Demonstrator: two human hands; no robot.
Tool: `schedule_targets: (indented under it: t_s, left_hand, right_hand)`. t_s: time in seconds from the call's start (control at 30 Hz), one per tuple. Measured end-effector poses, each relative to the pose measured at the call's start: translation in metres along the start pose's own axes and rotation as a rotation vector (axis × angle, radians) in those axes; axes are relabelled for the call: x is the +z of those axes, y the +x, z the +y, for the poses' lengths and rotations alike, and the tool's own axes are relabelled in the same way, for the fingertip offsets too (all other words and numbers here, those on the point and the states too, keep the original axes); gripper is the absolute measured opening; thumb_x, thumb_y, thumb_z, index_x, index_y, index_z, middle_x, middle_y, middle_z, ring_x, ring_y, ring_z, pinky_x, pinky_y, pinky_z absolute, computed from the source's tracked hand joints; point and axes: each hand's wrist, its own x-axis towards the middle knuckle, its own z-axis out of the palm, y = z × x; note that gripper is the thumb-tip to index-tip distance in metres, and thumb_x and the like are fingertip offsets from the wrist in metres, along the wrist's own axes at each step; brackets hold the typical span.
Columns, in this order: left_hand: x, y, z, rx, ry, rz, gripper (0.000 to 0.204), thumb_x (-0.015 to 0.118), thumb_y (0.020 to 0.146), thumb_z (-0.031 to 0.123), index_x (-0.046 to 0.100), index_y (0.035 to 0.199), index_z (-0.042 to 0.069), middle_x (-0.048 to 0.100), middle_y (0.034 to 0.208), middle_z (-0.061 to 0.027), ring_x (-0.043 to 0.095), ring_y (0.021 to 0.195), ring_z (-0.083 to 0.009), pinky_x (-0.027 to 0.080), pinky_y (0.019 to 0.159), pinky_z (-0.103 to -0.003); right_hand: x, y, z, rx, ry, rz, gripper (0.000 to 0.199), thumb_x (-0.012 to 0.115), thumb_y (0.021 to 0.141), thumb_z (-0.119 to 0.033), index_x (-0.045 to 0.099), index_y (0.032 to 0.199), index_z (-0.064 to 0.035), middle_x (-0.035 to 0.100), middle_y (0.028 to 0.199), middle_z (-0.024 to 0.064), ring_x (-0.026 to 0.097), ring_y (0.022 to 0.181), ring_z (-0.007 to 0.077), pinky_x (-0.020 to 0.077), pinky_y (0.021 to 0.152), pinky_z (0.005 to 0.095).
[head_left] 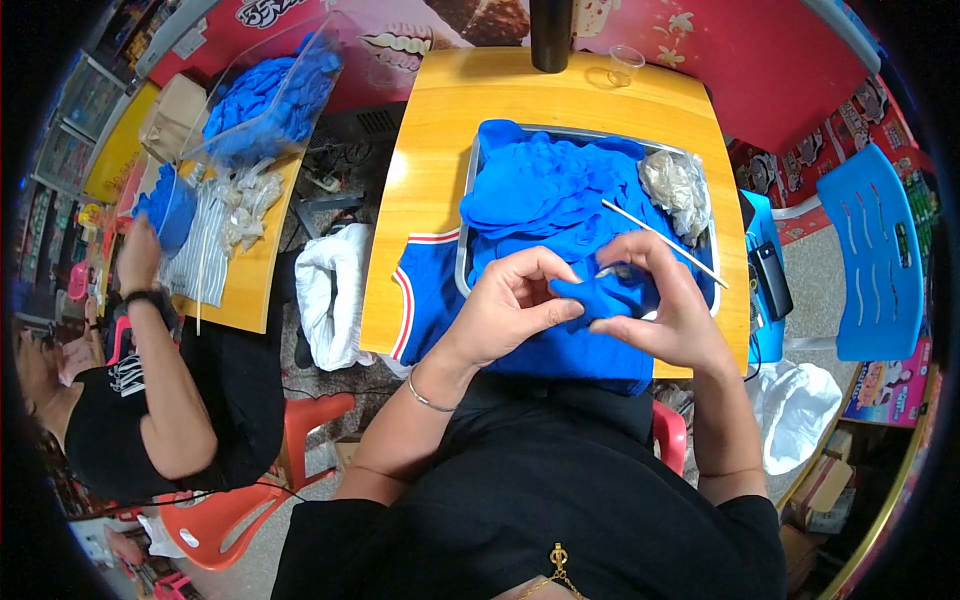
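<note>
Between my two hands, at chest height over the tray's near side, is a small gathered piece of blue cloth (606, 296). The thumb and fingers of my left hand (505, 308) pinch its left end. My right hand (672, 305) is curled round its right side, with something small and shiny near the fingers that I cannot make out. Beyond them, a metal tray (463, 255) holds a heap of loose blue cloth pieces (545, 185). A thin white stick (655, 237) lies slanting across its right side. Crumpled clear plastic (676, 190) sits in the far right corner.
The tray stands on a wooden table (430, 120) with a dark bottle (551, 35) and clear cup (626, 65) at the back. Blue fabric with striped trim (403, 290) hangs over the near edge. Left, another person (165, 400) works by a clear bin (265, 100). A blue chair (875, 260) stands right.
</note>
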Motion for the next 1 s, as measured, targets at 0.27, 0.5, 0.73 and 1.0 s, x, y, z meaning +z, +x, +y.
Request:
schedule_targets:
  t_s: [0.27, 0.5, 0.73, 1.0]
  left_hand:
    - [0.001, 0.006, -0.007, 0.026, -0.113, 0.119, 0.039, 0.047, 0.093, 0.028, 0.044, 0.122, 0.002, 0.055, 0.111, -0.0119, 0.054, 0.101, -0.0173, 0.043, 0.086, -0.029]
    - [0.028, 0.006, -0.011, -0.253, -0.716, 0.01, 0.084, 0.014, 0.086, 0.068, 0.021, 0.141, 0.006, 0.025, 0.145, -0.0165, 0.021, 0.136, -0.0264, 0.017, 0.109, -0.041]
    - [0.025, 0.003, -0.008, -0.335, -0.739, 0.073, 0.066, 0.025, 0.094, 0.054, 0.031, 0.136, 0.004, 0.041, 0.13, -0.0093, 0.036, 0.126, -0.0218, 0.027, 0.105, -0.049]
    - [0.015, -0.009, -0.014, -0.121, -0.093, 0.127, 0.033, 0.059, 0.085, 0.001, 0.051, 0.116, -0.002, 0.061, 0.093, -0.0097, 0.063, 0.083, -0.0151, 0.055, 0.078, -0.032]
  right_hand:
    - [-0.031, 0.009, -0.016, 0.077, -0.02, -0.204, 0.033, 0.077, 0.068, -0.022, 0.059, 0.087, -0.0013, 0.061, 0.083, 0.0074, 0.06, 0.076, 0.0191, 0.0463, 0.067, 0.0259]
    - [-0.021, 0.012, -0.01, -0.043, 0.132, -0.269, 0.018, 0.071, 0.072, -0.012, 0.059, 0.077, -0.0008, 0.064, 0.076, 0.0089, 0.063, 0.07, 0.0227, 0.0482, 0.062, 0.031]
    - [-0.008, 0.005, 0.022, 0.092, -0.213, -0.177, 0.019, 0.07, 0.074, -0.008, 0.058, 0.087, -0.0021, 0.062, 0.078, 0.009, 0.063, 0.074, 0.0231, 0.0492, 0.066, 0.0308]
    - [-0.014, 0.011, -0.005, 0.006, -0.265, -0.219, 0.028, 0.074, 0.068, -0.01, 0.058, 0.09, -0.003, 0.062, 0.089, 0.01, 0.062, 0.082, 0.0256, 0.0488, 0.072, 0.0312]
